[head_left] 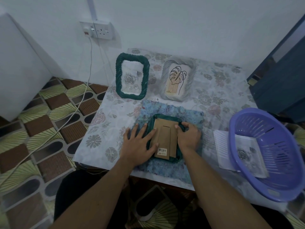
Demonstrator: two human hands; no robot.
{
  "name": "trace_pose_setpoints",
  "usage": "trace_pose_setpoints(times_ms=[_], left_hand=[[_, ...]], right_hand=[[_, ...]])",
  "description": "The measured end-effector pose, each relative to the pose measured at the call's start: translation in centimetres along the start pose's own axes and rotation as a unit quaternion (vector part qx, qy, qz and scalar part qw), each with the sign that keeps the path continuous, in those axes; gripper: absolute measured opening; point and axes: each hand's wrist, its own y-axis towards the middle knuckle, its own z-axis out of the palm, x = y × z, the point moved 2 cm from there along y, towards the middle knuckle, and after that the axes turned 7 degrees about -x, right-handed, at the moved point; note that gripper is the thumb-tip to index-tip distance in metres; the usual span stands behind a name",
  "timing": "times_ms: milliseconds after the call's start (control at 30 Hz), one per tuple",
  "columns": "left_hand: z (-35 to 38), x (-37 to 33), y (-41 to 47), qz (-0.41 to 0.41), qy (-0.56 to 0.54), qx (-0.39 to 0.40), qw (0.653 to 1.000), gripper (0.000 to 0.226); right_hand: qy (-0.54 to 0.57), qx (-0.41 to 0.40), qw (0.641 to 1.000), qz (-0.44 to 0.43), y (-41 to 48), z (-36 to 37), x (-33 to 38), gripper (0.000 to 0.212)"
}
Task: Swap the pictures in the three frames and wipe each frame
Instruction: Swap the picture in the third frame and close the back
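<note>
Currently, the face-down frame (165, 138) is pressed by the flat-fingered left hand (137, 144) and gripped by the right hand (189, 138).

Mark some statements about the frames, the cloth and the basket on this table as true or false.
1. The face-down frame shows its cardboard back. True.
2. The grey frame holds a rose picture. False: it holds a leaf drawing; the rose picture is in the green frame at the back.
3. The face-down frame lies on the blue cloth. True.
4. The purple basket sits at the left of the table. False: it sits at the right.
5. The left hand lies flat, fingers spread, on the face-down frame. True.
</note>
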Motion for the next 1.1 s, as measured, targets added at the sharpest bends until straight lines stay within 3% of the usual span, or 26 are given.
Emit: trace_pose_setpoints(times_ms=[400,833,1100], left_hand=[[-0.08,0.03,-0.03,-0.001,-0.009,-0.009,1.000,0.067],[-0.07,0.00,-0.05,0.000,-0.005,-0.010,1.000,0.066],[-0.16,-0.02,-0.11,-0.002,-0.015,-0.012,1.000,0.065]], right_hand=[[0.079,0.017,0.989,0.124,0.76,-0.20,0.78,0.029],[0.061,0.031,0.992,0.111,0.93,-0.44,0.75,0.026],[0.038,0.027,0.996,0.079,0.48,0.29,0.65,0.008]])
